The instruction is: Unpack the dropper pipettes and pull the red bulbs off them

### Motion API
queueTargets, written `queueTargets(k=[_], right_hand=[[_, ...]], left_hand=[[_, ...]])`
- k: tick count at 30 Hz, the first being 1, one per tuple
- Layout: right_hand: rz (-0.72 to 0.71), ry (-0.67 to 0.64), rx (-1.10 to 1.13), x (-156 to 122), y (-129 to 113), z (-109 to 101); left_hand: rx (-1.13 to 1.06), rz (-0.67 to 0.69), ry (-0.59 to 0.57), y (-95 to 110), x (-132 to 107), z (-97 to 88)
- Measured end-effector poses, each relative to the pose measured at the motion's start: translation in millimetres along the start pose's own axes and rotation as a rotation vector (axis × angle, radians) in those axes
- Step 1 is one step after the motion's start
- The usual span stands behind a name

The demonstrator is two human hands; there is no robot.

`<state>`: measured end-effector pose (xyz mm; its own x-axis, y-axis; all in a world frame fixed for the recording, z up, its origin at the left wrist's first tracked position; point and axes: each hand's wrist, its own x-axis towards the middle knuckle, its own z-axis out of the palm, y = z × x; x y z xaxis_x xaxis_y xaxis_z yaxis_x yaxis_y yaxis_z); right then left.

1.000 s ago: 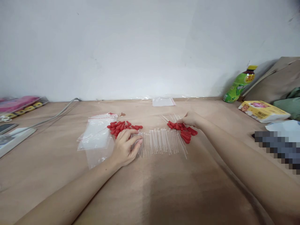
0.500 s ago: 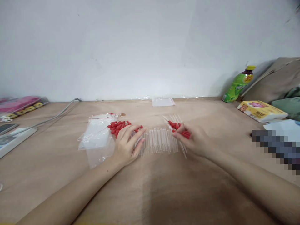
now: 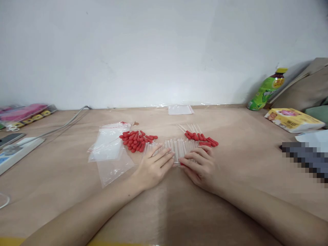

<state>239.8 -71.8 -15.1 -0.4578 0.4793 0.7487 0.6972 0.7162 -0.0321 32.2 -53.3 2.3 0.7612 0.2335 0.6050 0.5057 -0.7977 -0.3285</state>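
Observation:
A row of clear glass dropper tubes (image 3: 176,150) lies side by side on the brown table covering. My left hand (image 3: 156,167) rests over the left part of the row, fingers stretched out and slightly apart. Over the row's right end is my right hand (image 3: 201,167), its fingers curled together. A bit of a red rubber bulb (image 3: 182,164) shows at its fingertips; the rest of that bulb is hidden. Loose red rubber bulbs (image 3: 134,140) form a pile behind my left hand. Several tubes fitted with red bulbs, the assembled droppers (image 3: 196,136), lie behind my right hand.
Clear zip bags (image 3: 109,143) lie left of the pile, and another small bag (image 3: 180,109) is by the wall. At left are a power strip (image 3: 23,152) and its cable. A green bottle (image 3: 266,90) and yellow tissue pack (image 3: 294,119) stand at right.
My right hand has moved away from the assembled droppers, toward me and left, to the row's near edge. My left hand has shifted right over the tubes.

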Motion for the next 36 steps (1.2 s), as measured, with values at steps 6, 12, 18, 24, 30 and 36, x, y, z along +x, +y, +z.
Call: queueTargets(k=[6,12,18,24,30,36], right_hand=[[-0.099,0.063,-0.013,-3,-2,0],[-0.246,0.052,-0.018,-3,-2,-13],[-0.32,0.082,-0.055,-2,1,-25],[0.079,0.15,-0.058,-9,39,-29],[0.672,0.242,0.078,-8,99,-28],[1.108,0.152,0.36,-23,132,-17]], left_hand=[[-0.029,0.077,0.01,6,-1,-2.6],[-0.163,0.058,0.018,9,-2,-9.2],[-0.216,0.002,0.015,8,-1,-14.4],[-0.153,-0.265,-0.011,-23,-12,-15.3],[0.067,-0.586,-0.186,-55,-17,-21.4],[0.269,-0.511,-0.342,-40,-27,-19.7]])
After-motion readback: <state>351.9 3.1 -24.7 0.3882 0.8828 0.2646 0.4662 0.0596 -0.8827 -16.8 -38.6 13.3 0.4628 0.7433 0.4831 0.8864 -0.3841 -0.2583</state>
